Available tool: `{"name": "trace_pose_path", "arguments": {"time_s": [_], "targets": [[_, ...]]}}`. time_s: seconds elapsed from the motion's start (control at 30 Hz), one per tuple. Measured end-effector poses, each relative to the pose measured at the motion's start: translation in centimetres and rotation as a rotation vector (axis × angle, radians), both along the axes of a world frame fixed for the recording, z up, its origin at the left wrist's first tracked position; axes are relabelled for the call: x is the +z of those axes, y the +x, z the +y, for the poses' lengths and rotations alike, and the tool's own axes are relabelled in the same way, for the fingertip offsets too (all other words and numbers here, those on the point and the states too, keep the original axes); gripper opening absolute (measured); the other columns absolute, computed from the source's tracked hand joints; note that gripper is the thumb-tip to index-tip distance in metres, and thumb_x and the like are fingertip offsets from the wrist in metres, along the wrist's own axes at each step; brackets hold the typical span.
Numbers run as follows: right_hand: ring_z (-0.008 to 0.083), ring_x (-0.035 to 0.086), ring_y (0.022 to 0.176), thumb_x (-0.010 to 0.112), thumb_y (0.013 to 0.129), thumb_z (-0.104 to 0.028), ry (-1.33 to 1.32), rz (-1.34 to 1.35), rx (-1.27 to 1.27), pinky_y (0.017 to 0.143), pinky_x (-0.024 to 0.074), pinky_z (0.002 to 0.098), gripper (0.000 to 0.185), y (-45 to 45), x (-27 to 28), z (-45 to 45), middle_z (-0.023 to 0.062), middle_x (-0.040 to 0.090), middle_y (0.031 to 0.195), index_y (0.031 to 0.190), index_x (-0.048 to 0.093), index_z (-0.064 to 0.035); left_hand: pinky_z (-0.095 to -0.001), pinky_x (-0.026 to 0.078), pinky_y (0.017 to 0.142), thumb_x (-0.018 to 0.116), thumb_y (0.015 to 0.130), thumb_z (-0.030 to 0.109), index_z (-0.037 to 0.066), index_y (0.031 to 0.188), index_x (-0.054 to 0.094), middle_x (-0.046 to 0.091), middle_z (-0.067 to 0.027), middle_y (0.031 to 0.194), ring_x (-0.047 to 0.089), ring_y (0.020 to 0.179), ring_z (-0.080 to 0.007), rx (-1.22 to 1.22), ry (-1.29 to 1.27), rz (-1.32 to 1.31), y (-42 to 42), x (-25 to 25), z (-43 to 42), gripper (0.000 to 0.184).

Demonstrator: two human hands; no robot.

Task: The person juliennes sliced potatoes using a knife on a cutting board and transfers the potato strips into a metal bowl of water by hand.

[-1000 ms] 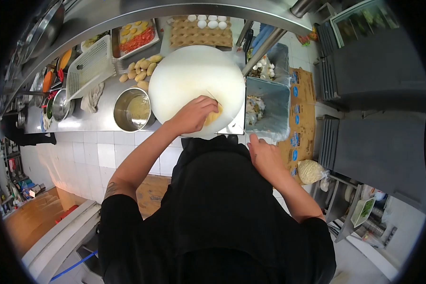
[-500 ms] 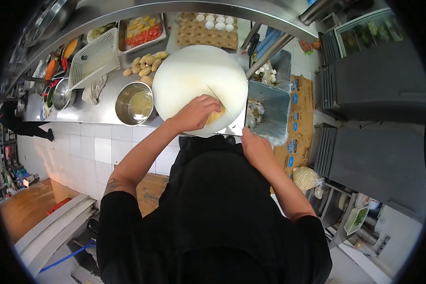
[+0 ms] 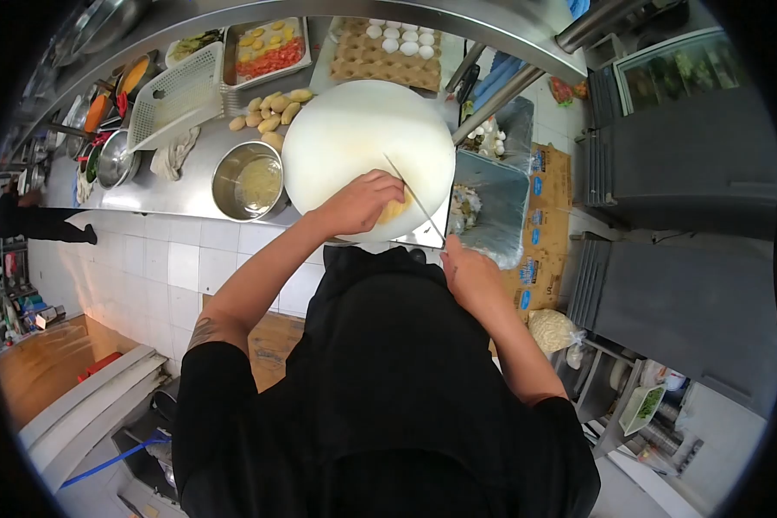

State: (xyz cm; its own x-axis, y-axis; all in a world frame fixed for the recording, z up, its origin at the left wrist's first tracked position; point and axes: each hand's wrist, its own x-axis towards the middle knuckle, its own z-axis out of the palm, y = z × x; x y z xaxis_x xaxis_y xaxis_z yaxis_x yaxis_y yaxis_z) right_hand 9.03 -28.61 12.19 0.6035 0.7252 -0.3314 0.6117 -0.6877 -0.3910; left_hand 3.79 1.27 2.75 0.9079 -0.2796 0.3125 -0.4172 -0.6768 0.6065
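On the round white cutting board (image 3: 345, 129), my left hand (image 3: 363, 200) presses down with curled fingers on a yellow peeled potato (image 3: 394, 210), partly hidden under them. My right hand (image 3: 472, 274) grips the handle of a knife (image 3: 416, 198). Its long thin blade slants across the potato beside my left fingertips, with the tip pointing away from me. Left of the board stands a steel pot (image 3: 223, 186) holding pale yellow pieces in liquid. Several whole potatoes (image 3: 272, 108) lie behind the pot, near the board's edge.
Behind the board are an egg tray (image 3: 380, 56) and a metal tray (image 3: 306, 57) of red and yellow cut food. A white basket (image 3: 177, 99) stands farther left. Waste bins (image 3: 505, 194) adjoin the counter's right side. A steel shelf (image 3: 492, 34) runs overhead. Another person (image 3: 39, 220) stands far left.
The view has shifted slightly. The knife blade has moved a little against the potato beside my left fingers. Both hands keep their holds.
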Motion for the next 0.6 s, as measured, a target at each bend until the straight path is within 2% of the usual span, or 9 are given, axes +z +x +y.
{"name": "trace_pose_path", "arguments": {"time_s": [0.1,0.23,0.3,0.37,0.4,0.6], "targets": [[0.0538,0.072,0.086,0.056,0.112,-0.024,0.003,0.022,-0.021,0.078,0.0541,0.0644,0.022,0.7,-3.3,1.4,0.0298,0.074,0.090,0.115,0.053,-0.0026,-0.0459,0.049,0.112,0.063,0.089,-0.007,0.005,0.119,0.068,0.069,-0.0127,0.131,0.060,0.127,-0.0371,-0.005,-0.020,-0.007,0.0,0.0,0.1,0.033],[0.0528,0.073,0.083,0.056,0.111,-0.020,0.007,-0.021,0.007,0.076,0.0552,0.0639,0.019,0.4,-0.9,1.9,0.0282,0.074,0.084,0.111,0.052,-0.0014,-0.0459,0.049,0.112,0.062,0.088,-0.007,0.005,0.119,0.068,0.069,-0.0130,0.131,0.060,0.127,-0.0372,0.005,-0.048,-0.012,-0.3,0.4,0.1,0.034],[0.0530,0.073,0.083,0.056,0.111,-0.021,-0.010,-0.013,-0.008,0.076,0.0553,0.0638,0.020,-0.4,0.6,1.2,0.0286,0.074,0.084,0.112,0.052,-0.0012,-0.0481,0.048,0.114,0.061,0.085,-0.012,0.007,0.123,0.067,0.068,-0.0129,0.133,0.058,0.128,-0.0390,-0.016,-0.051,0.012,0.0,-0.1,0.2,0.043],[0.0531,0.073,0.083,0.056,0.111,-0.022,0.017,-0.014,-0.008,0.075,0.0552,0.0637,0.021,0.8,-3.6,1.7,0.0287,0.074,0.085,0.113,0.053,-0.0011,-0.0480,0.048,0.114,0.061,0.085,-0.012,0.007,0.123,0.067,0.068,-0.0129,0.133,0.058,0.128,-0.0389,-0.014,-0.063,0.016,0.1,-0.1,0.1,0.043],[0.0532,0.073,0.083,0.056,0.112,-0.023,0.047,-0.009,-0.005,0.075,0.0551,0.0636,0.022,0.9,-3.8,2.6,0.0287,0.074,0.085,0.113,0.053,-0.0011,-0.0479,0.048,0.113,0.060,0.085,-0.012,0.007,0.123,0.067,0.068,-0.0128,0.133,0.058,0.128,-0.0389,-0.009,-0.073,0.026,-0.1,-0.1,0.1,0.043],[0.0530,0.073,0.083,0.054,0.113,-0.025,-0.035,0.019,-0.021,0.075,0.0550,0.0638,0.024,-0.3,0.3,1.8,0.0287,0.075,0.087,0.114,0.053,-0.0009,-0.0478,0.048,0.114,0.061,0.086,-0.012,0.006,0.123,0.067,0.067,-0.0128,0.134,0.059,0.128,-0.0390,-0.025,-0.078,0.020,0.0,-0.3,0.3,0.042]]}}
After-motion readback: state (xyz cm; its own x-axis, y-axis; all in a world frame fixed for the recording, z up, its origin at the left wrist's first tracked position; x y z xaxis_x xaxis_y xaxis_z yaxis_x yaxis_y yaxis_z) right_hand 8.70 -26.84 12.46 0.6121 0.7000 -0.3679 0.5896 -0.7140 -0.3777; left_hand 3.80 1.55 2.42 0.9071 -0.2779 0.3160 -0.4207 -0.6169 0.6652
